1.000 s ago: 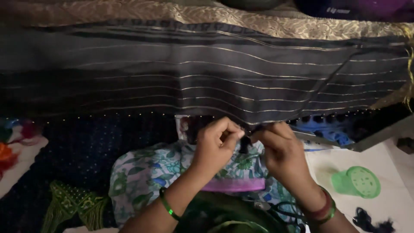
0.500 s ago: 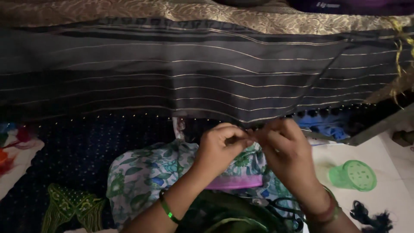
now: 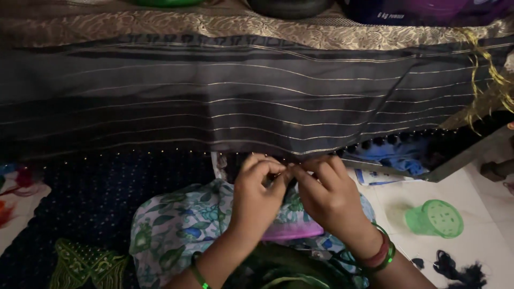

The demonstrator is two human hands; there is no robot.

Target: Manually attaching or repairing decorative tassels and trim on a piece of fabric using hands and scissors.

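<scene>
A dark grey striped cloth (image 3: 225, 101) with a gold brocade border hangs stretched across the view. Its lower edge (image 3: 160, 147) carries small beads and dark tassels. My left hand (image 3: 257, 187) and my right hand (image 3: 329, 195) meet at that edge in the middle, fingertips pinched together on the cloth's hem and a dark tassel or thread. What exactly lies between the fingers is hidden. Green bangles sit on both wrists, with a red one on the right. A floral cloth (image 3: 176, 230) covers my lap under the hands.
A green perforated plastic cup (image 3: 435, 218) lies on the white floor at right, with a clump of dark thread (image 3: 455, 270) near it. Blue fabric (image 3: 396, 155) lies behind. A dark blue dotted cloth (image 3: 96, 198) spreads at left, with green embroidered fabric (image 3: 85, 265) below.
Both hands stay pinched at the hem and have drifted slightly right and lower in view; the fingers have shifted a little along the edge.
</scene>
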